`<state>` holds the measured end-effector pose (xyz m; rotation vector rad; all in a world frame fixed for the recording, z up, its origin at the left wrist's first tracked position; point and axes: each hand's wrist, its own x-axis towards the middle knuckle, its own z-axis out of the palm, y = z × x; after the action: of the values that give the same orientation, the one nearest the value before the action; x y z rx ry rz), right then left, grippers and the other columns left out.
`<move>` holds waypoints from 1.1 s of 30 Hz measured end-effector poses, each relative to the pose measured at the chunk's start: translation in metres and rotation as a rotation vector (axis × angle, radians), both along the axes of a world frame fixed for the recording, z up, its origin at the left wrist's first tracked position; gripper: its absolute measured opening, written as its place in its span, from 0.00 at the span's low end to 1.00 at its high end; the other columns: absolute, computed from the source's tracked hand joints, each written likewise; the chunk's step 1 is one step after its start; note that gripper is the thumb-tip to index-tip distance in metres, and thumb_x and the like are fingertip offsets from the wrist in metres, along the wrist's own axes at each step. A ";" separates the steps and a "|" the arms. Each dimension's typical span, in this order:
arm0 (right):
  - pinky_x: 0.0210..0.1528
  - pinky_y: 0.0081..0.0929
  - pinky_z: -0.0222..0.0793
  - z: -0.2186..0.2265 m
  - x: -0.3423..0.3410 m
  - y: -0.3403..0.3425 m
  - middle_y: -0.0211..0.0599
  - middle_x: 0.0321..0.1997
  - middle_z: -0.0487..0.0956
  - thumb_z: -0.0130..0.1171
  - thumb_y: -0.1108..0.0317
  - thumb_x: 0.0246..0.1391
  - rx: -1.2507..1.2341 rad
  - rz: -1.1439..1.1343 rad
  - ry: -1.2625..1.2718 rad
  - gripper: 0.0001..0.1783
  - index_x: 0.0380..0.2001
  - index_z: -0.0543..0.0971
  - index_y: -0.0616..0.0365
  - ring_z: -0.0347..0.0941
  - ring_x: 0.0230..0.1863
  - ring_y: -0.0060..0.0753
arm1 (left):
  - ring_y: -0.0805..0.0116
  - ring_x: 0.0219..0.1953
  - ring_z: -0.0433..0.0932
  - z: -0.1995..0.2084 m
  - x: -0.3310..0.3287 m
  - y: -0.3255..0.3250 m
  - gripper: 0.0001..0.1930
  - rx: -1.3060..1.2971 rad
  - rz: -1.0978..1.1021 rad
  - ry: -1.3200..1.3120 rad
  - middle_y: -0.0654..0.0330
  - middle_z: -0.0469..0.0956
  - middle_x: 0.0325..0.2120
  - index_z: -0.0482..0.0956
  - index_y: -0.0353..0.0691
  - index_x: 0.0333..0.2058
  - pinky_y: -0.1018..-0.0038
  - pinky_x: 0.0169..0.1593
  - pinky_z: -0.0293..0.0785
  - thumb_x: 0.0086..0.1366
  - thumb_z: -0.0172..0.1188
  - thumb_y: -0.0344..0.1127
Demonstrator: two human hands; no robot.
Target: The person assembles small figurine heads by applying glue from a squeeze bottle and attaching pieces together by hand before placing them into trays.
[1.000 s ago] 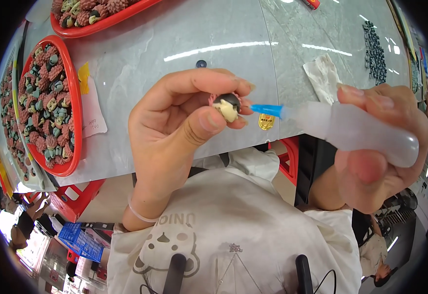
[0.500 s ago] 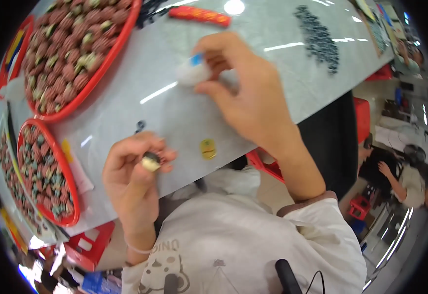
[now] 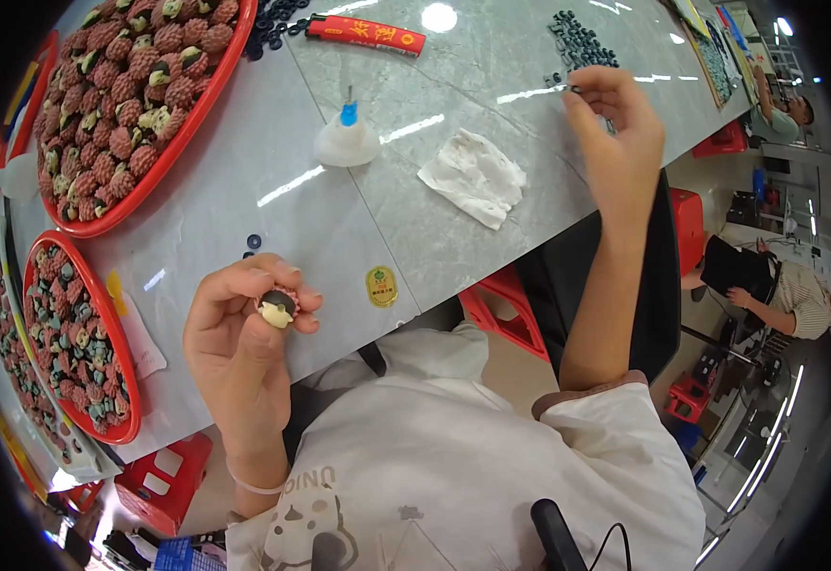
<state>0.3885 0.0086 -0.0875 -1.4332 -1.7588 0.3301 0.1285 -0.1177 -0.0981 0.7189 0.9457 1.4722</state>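
Between the thumb and fingers of my left hand [image 3: 244, 333] is a small figurine piece [image 3: 277, 306], pink and ridged with a black and cream part. My right hand [image 3: 620, 133] reaches to the far right, thumb and forefinger pinched on a small dark ring-shaped piece [image 3: 575, 89], mostly hidden by the fingertips. Just beyond it is a scattered pile of similar dark pieces [image 3: 582, 43]. A squat white squeeze bottle [image 3: 347, 145] with a blue neck and thin metal tip stands on the table between my hands. Two loose dark rings [image 3: 254, 242] lie beyond my left hand.
Red-rimmed trays [image 3: 163, 181] of pink pieces fill the left side, a smaller tray [image 3: 132, 390] nearer me. A crumpled white tissue [image 3: 475, 179], an oval gold sticker [image 3: 381, 285] and a red printed strip [image 3: 366, 34] lie on the table. A black chair [image 3: 615, 295] stands at the right edge.
My right hand has let go of the squeeze bottle, which now stands on the table. It has moved right to the dark pile and pinched a piece. My left hand still holds the figurine piece.
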 end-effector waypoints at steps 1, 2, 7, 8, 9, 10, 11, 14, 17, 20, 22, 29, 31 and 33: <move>0.31 0.19 0.64 0.004 -0.004 -0.003 0.33 0.27 0.73 0.53 0.77 0.40 -0.007 0.011 0.005 0.08 0.29 0.72 0.64 0.68 0.27 0.23 | 0.67 0.31 0.72 0.001 0.000 -0.001 0.13 -0.011 -0.007 -0.022 0.52 0.69 0.33 0.67 0.33 0.35 0.80 0.32 0.69 0.55 0.55 0.35; 0.31 0.18 0.63 0.012 -0.009 -0.010 0.35 0.30 0.72 0.52 0.77 0.41 -0.132 0.109 0.296 0.09 0.31 0.72 0.64 0.67 0.28 0.24 | 0.67 0.31 0.72 0.001 0.000 -0.001 0.13 -0.024 -0.012 -0.045 0.52 0.69 0.33 0.67 0.33 0.35 0.79 0.32 0.70 0.55 0.55 0.35; 0.28 0.15 0.63 0.030 -0.036 -0.040 0.45 0.37 0.68 0.52 0.71 0.47 -0.459 0.583 0.764 0.10 0.34 0.71 0.62 0.66 0.29 0.25 | 0.66 0.32 0.73 0.004 0.004 -0.001 0.15 0.025 -0.031 -0.116 0.51 0.69 0.35 0.66 0.32 0.36 0.79 0.33 0.70 0.54 0.55 0.35; 0.28 0.15 0.63 0.030 -0.042 -0.043 0.45 0.37 0.68 0.52 0.71 0.47 -0.473 0.588 0.773 0.10 0.34 0.71 0.62 0.66 0.29 0.25 | 0.66 0.33 0.73 0.005 0.006 0.000 0.15 0.059 -0.052 -0.142 0.50 0.69 0.35 0.66 0.32 0.37 0.79 0.34 0.71 0.54 0.56 0.35; 0.27 0.15 0.63 0.031 -0.048 -0.046 0.45 0.37 0.68 0.52 0.70 0.48 -0.520 0.666 0.800 0.10 0.33 0.71 0.62 0.66 0.29 0.25 | 0.65 0.34 0.73 0.006 0.007 0.002 0.16 0.076 -0.063 -0.149 0.50 0.69 0.35 0.66 0.32 0.37 0.77 0.35 0.71 0.54 0.56 0.35; 0.25 0.15 0.64 0.030 -0.053 -0.048 0.46 0.37 0.68 0.52 0.68 0.48 -0.565 0.744 0.827 0.10 0.32 0.71 0.62 0.66 0.29 0.26 | 0.65 0.34 0.73 0.007 0.007 0.002 0.16 0.065 -0.056 -0.143 0.50 0.69 0.35 0.66 0.32 0.37 0.77 0.35 0.71 0.54 0.56 0.35; 0.23 0.14 0.64 0.025 -0.058 -0.051 0.47 0.36 0.69 0.54 0.68 0.47 -0.596 0.768 0.887 0.11 0.33 0.71 0.62 0.66 0.27 0.25 | 0.68 0.34 0.71 0.008 0.007 0.001 0.17 0.049 -0.116 -0.117 0.52 0.66 0.37 0.65 0.34 0.39 0.82 0.35 0.69 0.54 0.55 0.37; 0.22 0.13 0.64 0.024 -0.073 -0.055 0.47 0.34 0.69 0.56 0.69 0.45 -0.738 0.809 0.995 0.13 0.33 0.70 0.63 0.66 0.25 0.25 | 0.70 0.33 0.70 0.010 0.011 -0.001 0.18 0.015 -0.128 -0.092 0.55 0.65 0.37 0.64 0.35 0.40 0.85 0.35 0.67 0.55 0.54 0.40; 0.22 0.12 0.64 0.023 -0.083 -0.061 0.48 0.34 0.69 0.58 0.71 0.42 -0.720 0.771 0.964 0.15 0.34 0.68 0.65 0.67 0.25 0.25 | 0.71 0.31 0.71 0.012 0.012 -0.001 0.20 -0.003 -0.121 -0.078 0.55 0.68 0.34 0.64 0.34 0.38 0.85 0.32 0.68 0.53 0.56 0.43; 0.24 0.15 0.66 0.029 -0.085 -0.065 0.50 0.32 0.70 0.59 0.72 0.41 -0.605 0.780 0.765 0.15 0.33 0.68 0.67 0.69 0.27 0.28 | 0.73 0.32 0.70 0.015 0.010 -0.002 0.21 -0.058 -0.164 -0.084 0.56 0.68 0.34 0.65 0.34 0.37 0.84 0.33 0.67 0.52 0.57 0.44; 0.25 0.16 0.67 0.029 -0.089 -0.066 0.50 0.31 0.70 0.59 0.74 0.40 -0.477 0.813 0.682 0.15 0.32 0.68 0.67 0.70 0.28 0.29 | 0.74 0.32 0.69 0.016 0.010 -0.003 0.22 -0.060 -0.139 -0.064 0.57 0.68 0.33 0.65 0.34 0.36 0.84 0.35 0.66 0.51 0.58 0.45; 0.24 0.17 0.70 0.026 -0.095 -0.067 0.52 0.29 0.72 0.57 0.83 0.37 0.002 0.912 0.340 0.12 0.29 0.69 0.67 0.73 0.27 0.31 | 0.77 0.31 0.66 0.012 0.009 -0.005 0.24 -0.080 -0.128 -0.023 0.59 0.68 0.31 0.67 0.34 0.35 0.83 0.36 0.62 0.48 0.61 0.47; 0.23 0.17 0.70 0.028 -0.096 -0.070 0.52 0.29 0.72 0.57 0.83 0.37 0.040 0.903 0.260 0.12 0.30 0.69 0.67 0.73 0.26 0.30 | 0.77 0.30 0.65 0.011 0.009 -0.006 0.23 -0.059 -0.100 0.022 0.60 0.68 0.29 0.68 0.33 0.34 0.83 0.35 0.61 0.47 0.61 0.47; 0.22 0.16 0.70 0.036 -0.097 -0.072 0.52 0.29 0.72 0.57 0.83 0.37 0.080 0.891 0.179 0.12 0.30 0.69 0.66 0.73 0.25 0.29 | 0.77 0.29 0.65 0.010 0.010 -0.006 0.23 -0.035 -0.076 0.068 0.61 0.68 0.28 0.68 0.33 0.33 0.84 0.35 0.61 0.47 0.62 0.46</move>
<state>0.2913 -0.0635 -0.0511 -0.4651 -2.1348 0.8033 0.1385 -0.1241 -0.0882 0.7751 0.9826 1.3693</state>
